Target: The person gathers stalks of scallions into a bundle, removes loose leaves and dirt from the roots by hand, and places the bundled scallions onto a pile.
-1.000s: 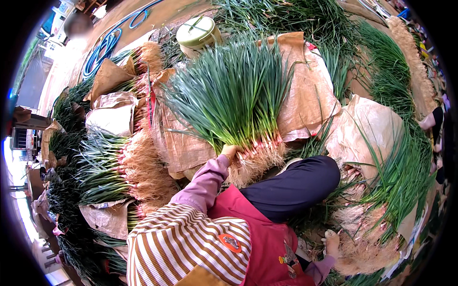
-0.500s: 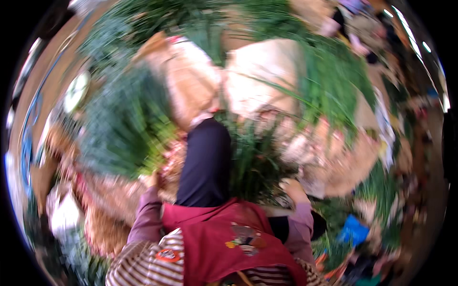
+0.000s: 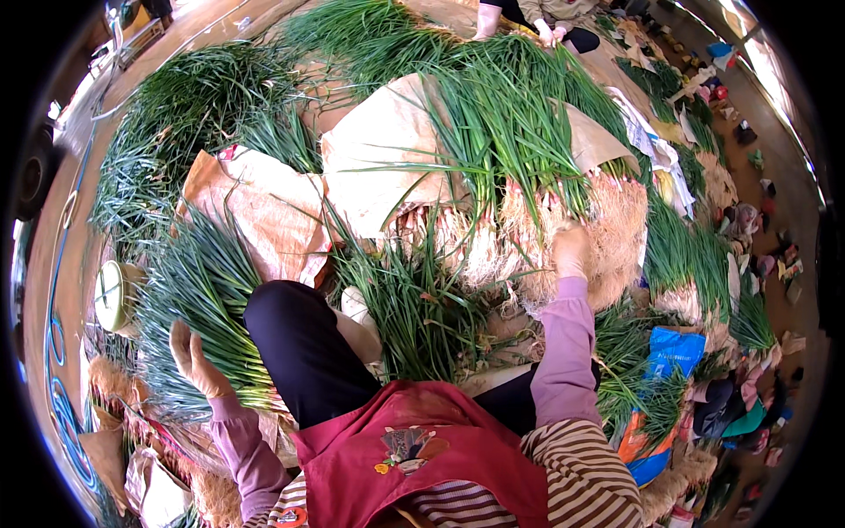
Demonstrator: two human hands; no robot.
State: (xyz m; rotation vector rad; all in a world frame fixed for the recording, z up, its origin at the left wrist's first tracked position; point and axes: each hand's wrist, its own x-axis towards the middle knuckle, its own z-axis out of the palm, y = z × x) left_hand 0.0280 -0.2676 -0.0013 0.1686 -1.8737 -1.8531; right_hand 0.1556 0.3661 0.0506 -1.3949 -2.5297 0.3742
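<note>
My left hand [image 3: 198,359], in what looks like a pale glove, is raised with its fingers apart and holds nothing. It is over the near edge of a fanned pile of green onions [image 3: 198,282] at the left. My right hand [image 3: 571,250] reaches forward to a large heap of green onions [image 3: 506,119], with its fingers closed at the pale stems just above the bushy roots [image 3: 619,231]. Its fingertips are partly hidden among the stems. Loose green leaves [image 3: 414,295] lie between my legs, next to my bent knee [image 3: 304,343].
Tan sheets [image 3: 378,145] partly cover the heap. A round pale-lidded tub [image 3: 112,297] stands at the far left, near a blue hose [image 3: 58,396]. A blue and orange bag [image 3: 673,352] lies to the right. Another person's hands [image 3: 553,35] work at the top.
My right hand has moved forward from beside my lap to the heap's stems. My left hand has come away from the left pile, opening and moving outward. The view has shifted.
</note>
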